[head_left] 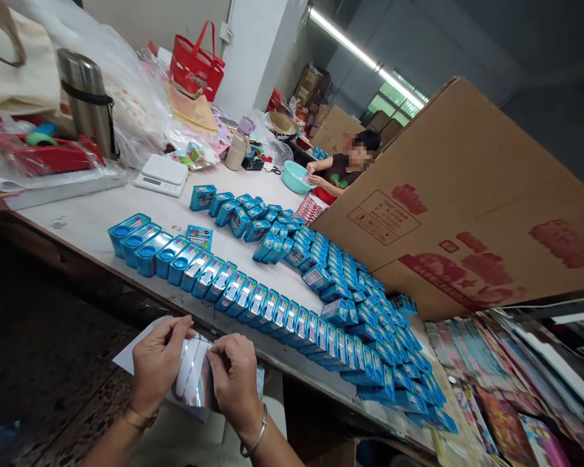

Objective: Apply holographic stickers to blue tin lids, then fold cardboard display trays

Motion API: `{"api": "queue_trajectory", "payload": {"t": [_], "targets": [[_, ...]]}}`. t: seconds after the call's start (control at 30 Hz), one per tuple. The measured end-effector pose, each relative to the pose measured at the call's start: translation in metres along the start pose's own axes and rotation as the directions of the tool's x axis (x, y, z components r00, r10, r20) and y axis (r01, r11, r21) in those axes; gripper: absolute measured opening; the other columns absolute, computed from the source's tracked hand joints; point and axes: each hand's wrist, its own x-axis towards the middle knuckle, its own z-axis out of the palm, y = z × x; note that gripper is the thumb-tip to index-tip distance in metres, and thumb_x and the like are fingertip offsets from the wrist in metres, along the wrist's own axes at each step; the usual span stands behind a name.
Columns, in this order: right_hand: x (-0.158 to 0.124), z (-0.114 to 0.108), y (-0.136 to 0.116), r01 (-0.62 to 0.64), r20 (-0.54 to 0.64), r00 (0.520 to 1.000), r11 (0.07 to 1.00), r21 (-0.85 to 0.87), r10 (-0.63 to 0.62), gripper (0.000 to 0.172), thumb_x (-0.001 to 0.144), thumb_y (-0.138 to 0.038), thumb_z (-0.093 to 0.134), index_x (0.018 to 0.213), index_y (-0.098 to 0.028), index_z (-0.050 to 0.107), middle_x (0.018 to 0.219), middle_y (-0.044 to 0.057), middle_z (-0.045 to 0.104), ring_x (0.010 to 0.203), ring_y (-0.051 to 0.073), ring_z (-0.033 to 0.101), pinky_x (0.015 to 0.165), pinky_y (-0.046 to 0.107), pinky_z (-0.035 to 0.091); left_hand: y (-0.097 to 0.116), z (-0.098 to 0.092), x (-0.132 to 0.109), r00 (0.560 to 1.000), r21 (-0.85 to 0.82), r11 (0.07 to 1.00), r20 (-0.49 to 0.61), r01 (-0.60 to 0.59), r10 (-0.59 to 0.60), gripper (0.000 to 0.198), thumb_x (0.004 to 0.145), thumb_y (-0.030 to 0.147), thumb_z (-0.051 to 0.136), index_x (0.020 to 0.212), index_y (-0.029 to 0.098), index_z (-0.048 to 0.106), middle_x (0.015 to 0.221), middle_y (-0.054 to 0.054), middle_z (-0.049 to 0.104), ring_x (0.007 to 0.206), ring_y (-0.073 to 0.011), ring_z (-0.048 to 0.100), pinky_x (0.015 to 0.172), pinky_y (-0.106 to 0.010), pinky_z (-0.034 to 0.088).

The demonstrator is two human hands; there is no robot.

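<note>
Below the table's front edge, a shiny film sheet (194, 373) with rainbow glints bends between my hands. The fingers of my left hand (158, 363) are closed at its left side, and those of my right hand (236, 383) pinch its right side. White paper (126, 355) lies under the film and my left hand. Beyond my hands, a long row of small blue boxes (224, 279) runs along the table edge. One blue box (199, 237) lies just behind the row, its printed face up.
Many more blue boxes (316, 250) crowd the table's right part beside a large cardboard carton (467, 201). Further back are a white scale (161, 174), a bottle (238, 144) and a steel flask (87, 97). Another person (345, 165) sits behind a turquoise basin (296, 178).
</note>
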Motion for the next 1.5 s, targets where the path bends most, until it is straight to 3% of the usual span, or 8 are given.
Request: {"api": "queue_trajectory", "payload": {"t": [0.23,0.4,0.5,0.63,0.87,1.1,1.4,1.5], "targets": [[0.014,-0.002,-0.004,0.131,0.028,0.991,0.989,-0.068,-0.129,0.013,0.093,-0.013,0.047,0.084,-0.021,0.051,0.092,0.004,0.061,0.089,0.020,0.052,0.081,0.034,0.037,-0.007,-0.008,0.011,0.999,0.032,0.999,0.016,0.036,-0.036,0.029,0.083,0.049,0.065,0.074,0.021,0.069,0.068,0.001,0.068,0.068,-0.0179,0.059,0.068,-0.026,0.045],[0.079,-0.039,-0.042,0.149,0.161,0.974,0.986,0.077,-0.159,0.018,0.100,-0.024,0.041,0.083,-0.021,0.048,0.083,0.001,0.054,0.079,0.016,0.049,0.074,0.030,0.038,-0.020,-0.029,0.036,0.999,0.081,0.996,0.032,0.041,-0.043,0.037,0.090,0.052,0.055,0.083,0.020,0.072,0.067,0.000,0.067,0.072,-0.0198,0.061,0.071,-0.027,0.044],[0.128,-0.045,-0.061,0.158,0.278,0.938,0.970,0.183,-0.206,0.017,0.099,-0.025,0.044,0.082,-0.022,0.048,0.080,-0.002,0.054,0.075,0.014,0.048,0.070,0.027,0.037,-0.016,-0.037,0.048,0.987,0.017,0.999,0.157,-0.031,0.028,0.048,0.093,0.055,0.044,0.102,0.017,0.073,0.063,-0.001,0.065,0.066,-0.0204,0.060,0.067,-0.028,0.045],[0.173,-0.022,-0.062,0.124,0.372,0.901,0.955,0.269,-0.222,0.014,0.094,-0.027,0.049,0.081,-0.021,0.051,0.073,-0.004,0.050,0.067,0.012,0.044,0.064,0.024,0.035,0.007,-0.037,0.059,0.932,-0.159,0.983,0.334,-0.093,0.143,0.066,0.096,0.056,0.023,0.124,0.014,0.065,0.058,0.000,0.064,0.058,-0.0203,0.058,0.065,-0.030,0.046],[0.196,0.023,-0.053,0.116,0.349,0.920,0.974,0.194,-0.179,0.014,0.094,-0.026,0.047,0.081,-0.021,0.051,0.069,-0.004,0.050,0.064,0.013,0.046,0.061,0.025,0.035,0.033,-0.026,0.084,0.963,-0.007,1.000,0.270,0.026,-0.023,0.050,0.090,0.060,0.050,0.069,0.019,0.068,0.044,0.003,0.055,0.047,-0.0150,0.050,0.054,-0.026,0.039],[0.206,0.050,-0.049,0.284,0.195,0.954,0.891,-0.353,-0.227,0.012,0.096,-0.020,0.046,0.088,-0.020,0.056,0.105,0.009,0.060,0.099,0.025,0.050,0.081,0.037,0.037,0.019,-0.019,0.101,0.983,-0.010,0.999,0.177,0.044,-0.041,0.044,0.088,0.057,0.056,0.069,0.019,0.068,0.042,0.005,0.055,0.045,-0.0138,0.051,0.054,-0.024,0.041],[0.223,0.068,-0.036,0.208,0.278,0.955,0.898,-0.387,-0.101,0.007,0.093,-0.021,0.050,0.097,-0.020,0.055,0.105,0.009,0.060,0.100,0.025,0.052,0.082,0.037,0.039,-0.018,-0.006,0.119,0.977,-0.054,0.986,0.155,0.156,-0.146,0.051,0.081,0.064,0.059,0.064,0.018,0.072,0.046,0.000,0.063,0.045,-0.0152,0.053,0.047,-0.025,0.040],[0.228,0.070,-0.035,0.151,0.249,0.966,0.937,-0.313,-0.073,0.020,0.088,-0.020,0.056,0.107,-0.022,0.053,0.104,0.005,0.063,0.099,0.023,0.054,0.082,0.034,0.040,-0.021,-0.004,0.124,0.955,-0.069,0.970,0.205,0.232,-0.214,0.058,0.078,0.070,0.059,0.060,0.016,0.071,0.045,-0.003,0.064,0.040,-0.0158,0.052,0.043,-0.026,0.039]]}}
